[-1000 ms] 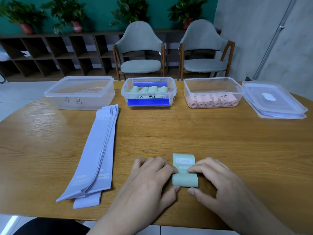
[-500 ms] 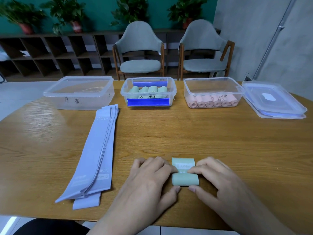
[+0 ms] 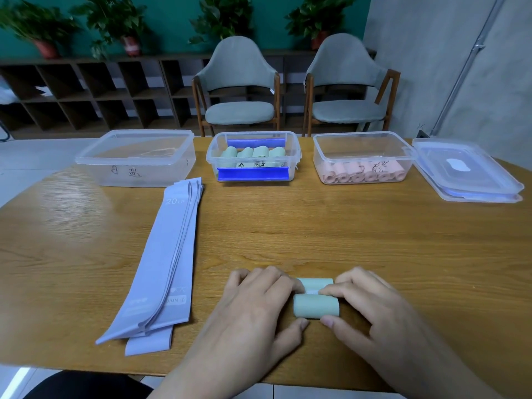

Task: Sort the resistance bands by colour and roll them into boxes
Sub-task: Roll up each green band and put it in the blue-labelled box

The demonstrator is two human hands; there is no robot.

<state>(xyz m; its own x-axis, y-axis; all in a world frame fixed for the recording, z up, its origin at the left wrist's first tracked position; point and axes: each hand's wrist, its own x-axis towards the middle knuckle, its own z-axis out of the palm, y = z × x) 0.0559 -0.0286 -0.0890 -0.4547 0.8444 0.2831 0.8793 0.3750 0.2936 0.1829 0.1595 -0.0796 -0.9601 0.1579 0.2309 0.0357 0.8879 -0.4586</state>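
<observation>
A pale green resistance band (image 3: 315,305) lies near the table's front edge, almost fully rolled, with a short flat tail showing beyond the roll. My left hand (image 3: 256,306) grips its left end, fingers over the top and thumb at the near side. My right hand (image 3: 371,306) grips the right end the same way. A stack of lilac bands (image 3: 161,263) lies flat to the left. At the back stand three clear boxes: a left box (image 3: 135,161) with no bands visible in it, a middle box (image 3: 253,156) with green rolls, a right box (image 3: 362,159) with pink rolls.
Stacked clear lids (image 3: 466,171) sit at the far right of the wooden table (image 3: 345,231). Two grey chairs (image 3: 239,84) stand behind the table, with dark shelving and potted plants along the back wall.
The flat green tail has shrunk as both hands rolled the band away from me; the roll is thicker and sits slightly farther forward.
</observation>
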